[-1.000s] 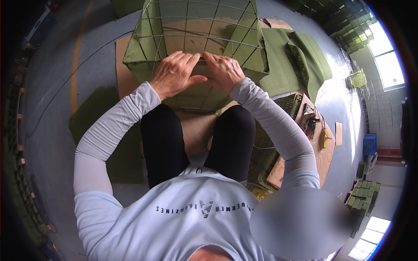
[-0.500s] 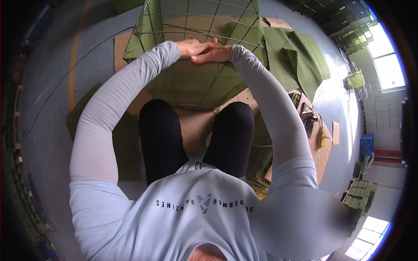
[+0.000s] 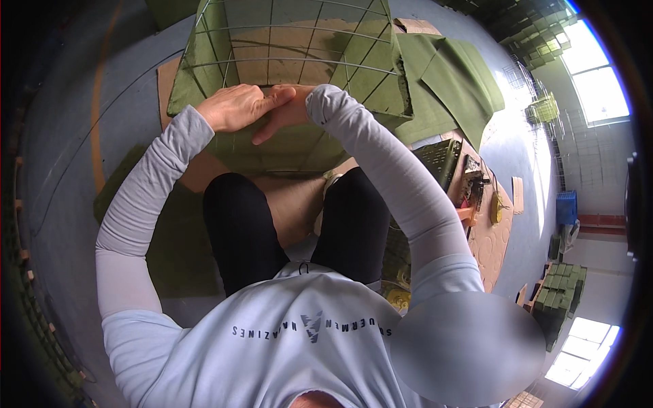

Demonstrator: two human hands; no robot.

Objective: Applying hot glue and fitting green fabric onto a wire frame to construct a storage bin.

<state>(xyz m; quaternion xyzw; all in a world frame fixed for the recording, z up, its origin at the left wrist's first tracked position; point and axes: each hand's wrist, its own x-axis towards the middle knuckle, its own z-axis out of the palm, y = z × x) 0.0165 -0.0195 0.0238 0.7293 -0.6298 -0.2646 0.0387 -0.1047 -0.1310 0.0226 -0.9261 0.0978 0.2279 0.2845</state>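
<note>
In front of my knees stands a wire-framed box point(image 3: 299, 61) with green fabric panels point(image 3: 374, 85) on its sides. My left hand point(image 3: 235, 109) is at the box's near upper edge, its fingers bent and its thumb reaching right onto my other hand. Whatever those fingers hold is hidden. My right hand point(image 3: 289, 112) meets it from the right, partly covered by it. One digit of the right hand stretches down and left, apart from the rest, over the near green panel point(image 3: 286, 153). Nothing shows in this hand; its other fingers are mostly hidden.
Brown cardboard point(image 3: 493, 255) lies under the box and to the right. Green fabric sheets point(image 3: 449, 78) are spread at the far right. By my right arm are a dark green crate point(image 3: 439, 162), dark tools point(image 3: 474, 178) and a yellow object point(image 3: 498, 208). A blue bin point(image 3: 566, 206) stands farther right.
Both hands have moved left along the near edge and closer to me. A digit of the right hand now points downward. The whole view has shifted slightly, too.
</note>
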